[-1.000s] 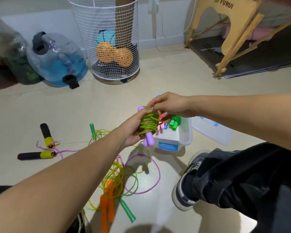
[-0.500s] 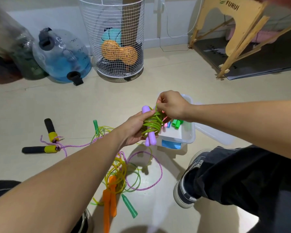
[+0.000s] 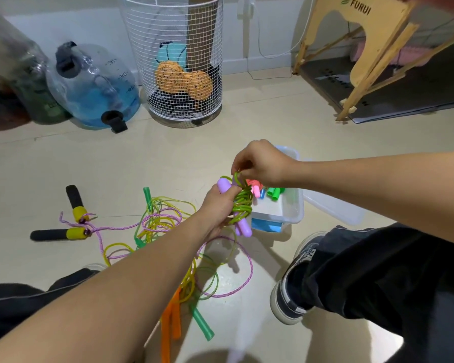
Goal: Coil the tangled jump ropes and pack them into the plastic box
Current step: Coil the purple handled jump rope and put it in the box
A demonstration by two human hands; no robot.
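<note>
Floor [image 3: 168, 158]: pale and smooth, filling the frame; everything below rests on it or is held above it.
Wire basket [image 3: 176, 61]: white mesh, upright at 12 o'clock against the wall, with an orange speckled item inside.
Water jug [image 3: 89, 85]: clear with a blue tint, lying at 10 o'clock, just left of the basket.
Wooden frame [image 3: 364, 43]: light wood marked FURUI, at 1 o'clock.
Shoe [image 3: 294, 281]: dark with a white sole, at 4 o'clock, below a dark trouser leg.
Plastic box [image 3: 286, 213]: clear, near centre toward 3 o'clock, holding pink and green handles; its lid [image 3: 336, 208] lies just to its right.
Tangled ropes [image 3: 163, 231]: yellow-green and purple-pink cords looped together on the floor at 7 o'clock from centre, well left of the box.
Black and yellow handles [image 3: 74, 203]: at 9 o'clock, tied to the purple-pink cord.
Orange handles [image 3: 171, 326]: at 6 o'clock, beside a green handle [image 3: 202, 326].
Left hand [image 3: 218, 208]: at centre, fingers curled round the coiled bundle.
Right hand [image 3: 260, 163]: just above, fingertips pinching a green loop at the bundle's top.
Green rope bundle [image 3: 243, 203]: wound round purple handles [image 3: 243, 229], held over the box's left edge.
</note>
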